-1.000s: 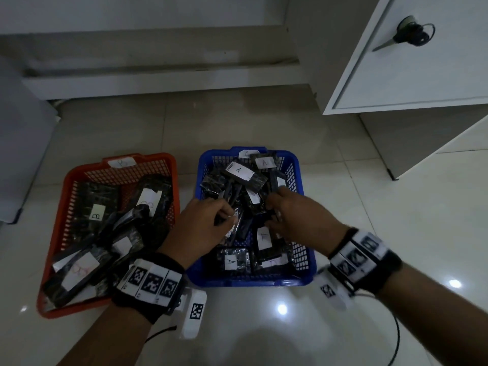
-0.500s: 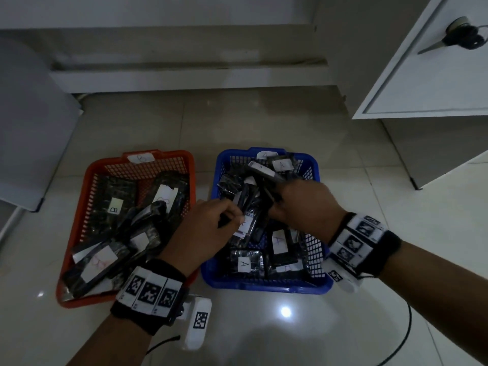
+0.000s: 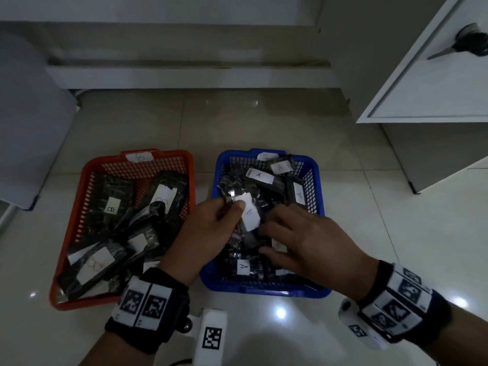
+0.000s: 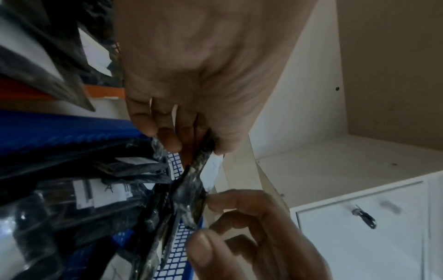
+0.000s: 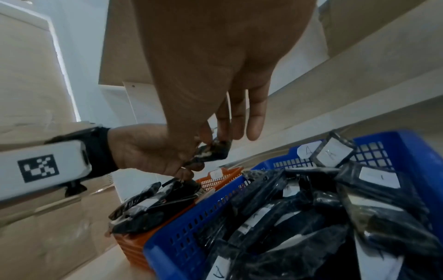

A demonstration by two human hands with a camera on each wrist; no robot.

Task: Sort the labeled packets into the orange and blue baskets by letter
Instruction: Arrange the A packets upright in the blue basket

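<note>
On the tiled floor stand an orange basket (image 3: 179, 154) tagged B, on the left, and a blue basket (image 3: 264, 290) tagged A, on the right. Both hold several dark packets with white labels. My left hand (image 3: 232, 206) pinches one labelled packet (image 3: 249, 217) by its top and holds it above the blue basket. Its letter is too blurred to read. My right hand (image 3: 262, 239) meets the packet from the right, thumb and forefinger pinching its lower end (image 4: 191, 217). The other right fingers (image 5: 255, 123) hang straight.
A white cabinet door (image 3: 435, 83) with a key (image 3: 467, 43) in its lock stands open at the upper right. A grey panel (image 3: 26, 128) leans at the left. A low white ledge (image 3: 184, 77) runs along the back wall.
Both hands were down among the packets in the blue basket. My left hand has since lifted one packet out of the pile, and my right hand has come up to its lower end.
</note>
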